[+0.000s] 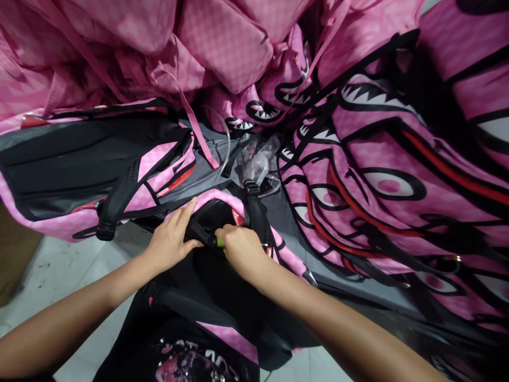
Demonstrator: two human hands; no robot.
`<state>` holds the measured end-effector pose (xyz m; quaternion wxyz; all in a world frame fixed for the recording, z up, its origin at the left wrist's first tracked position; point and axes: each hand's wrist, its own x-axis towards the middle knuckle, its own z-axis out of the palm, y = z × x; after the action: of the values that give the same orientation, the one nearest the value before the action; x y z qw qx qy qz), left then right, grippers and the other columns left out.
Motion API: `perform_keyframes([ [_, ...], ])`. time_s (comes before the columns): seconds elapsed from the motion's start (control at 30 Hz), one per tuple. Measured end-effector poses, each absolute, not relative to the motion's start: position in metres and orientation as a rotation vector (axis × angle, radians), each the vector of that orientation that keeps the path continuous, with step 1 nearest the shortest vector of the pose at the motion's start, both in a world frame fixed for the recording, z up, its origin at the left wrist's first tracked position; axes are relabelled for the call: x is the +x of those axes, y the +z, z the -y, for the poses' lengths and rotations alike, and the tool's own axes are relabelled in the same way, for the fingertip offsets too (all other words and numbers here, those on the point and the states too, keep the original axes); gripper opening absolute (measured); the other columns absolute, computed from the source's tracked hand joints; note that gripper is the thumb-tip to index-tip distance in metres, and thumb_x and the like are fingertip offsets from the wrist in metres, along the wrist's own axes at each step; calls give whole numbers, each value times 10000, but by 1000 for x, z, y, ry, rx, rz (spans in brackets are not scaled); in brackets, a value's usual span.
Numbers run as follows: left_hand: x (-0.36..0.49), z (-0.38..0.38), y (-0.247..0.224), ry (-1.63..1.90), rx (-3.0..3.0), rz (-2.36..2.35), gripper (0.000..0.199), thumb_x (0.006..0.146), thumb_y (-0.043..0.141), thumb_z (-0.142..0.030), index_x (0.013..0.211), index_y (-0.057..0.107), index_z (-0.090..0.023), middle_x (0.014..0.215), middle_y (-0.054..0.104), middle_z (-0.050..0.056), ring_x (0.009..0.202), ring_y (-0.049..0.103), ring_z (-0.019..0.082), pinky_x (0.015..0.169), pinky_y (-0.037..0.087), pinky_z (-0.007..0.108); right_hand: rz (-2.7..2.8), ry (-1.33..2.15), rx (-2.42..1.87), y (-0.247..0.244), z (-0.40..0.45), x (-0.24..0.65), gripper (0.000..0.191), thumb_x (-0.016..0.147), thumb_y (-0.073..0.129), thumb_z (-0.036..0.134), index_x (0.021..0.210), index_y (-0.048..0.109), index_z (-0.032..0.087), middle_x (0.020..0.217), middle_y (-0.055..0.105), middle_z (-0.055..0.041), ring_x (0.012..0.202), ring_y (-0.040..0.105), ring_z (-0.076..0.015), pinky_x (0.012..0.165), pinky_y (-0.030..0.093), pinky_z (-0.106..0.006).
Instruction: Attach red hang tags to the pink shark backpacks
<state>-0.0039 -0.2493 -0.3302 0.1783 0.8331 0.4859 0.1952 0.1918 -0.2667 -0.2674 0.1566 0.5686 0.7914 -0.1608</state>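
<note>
On the grey tabletop (292,225) we have one black-backed bag (79,154) at left; before us, at the near edge, is our one strapped bag (217,208), black with pink trim. Our left hand (170,237) lies half-open on it; our right hand (242,251) grips one green piece (219,242).

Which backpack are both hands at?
The lower-middle backpack, nearest the person's body: the left hand touches it, and the right hand holds something green over it. Neither hand touches the other backpacks.
</note>
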Motion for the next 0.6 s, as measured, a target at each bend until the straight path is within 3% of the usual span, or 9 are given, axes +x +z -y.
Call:
perform_keyframes([
  [0.2,-11,245,-330,550,2340,-1255,1087,811,721,-423,1566,-48,-279,1439,451,132,1313,488,288,1047,469,427,-2473,-603,1864,-266,256,180,398,889,499,84,1241,622,222,1074,686,-66,945,667,-170,758,459,-234],
  [0.33,-15,245,-336,551,2338,-1279,1016,861,658,-412,1567,-61,-285,1427,460,140,1308,498,297,1019,489,434,-2541,-673,1725,-271,234,159,276,880,499,100,1072,683,172,1007,706,-81,937,668,-191,739,461,-251],
  [0.47,-19,243,-343,575,2394,-1319,969,881,626,-433,1569,-41,-286,1425,477,147,1298,521,306,981,518,425,-2586,-407,1484,-260,231,157,219,903,521,166,1082,638,117,1012,683,-124,879,687,-241,677,504,-301],
  [0.6,-20,242,-347,608,2392,-1365,889,904,589,-456,1569,29,-269,1420,504,150,1263,563,298,953,537,405,-2548,-214,1292,-257,253,181,226,933,431,92,1027,636,82,956,665,-171,817,698,-231,674,542,-315],
])
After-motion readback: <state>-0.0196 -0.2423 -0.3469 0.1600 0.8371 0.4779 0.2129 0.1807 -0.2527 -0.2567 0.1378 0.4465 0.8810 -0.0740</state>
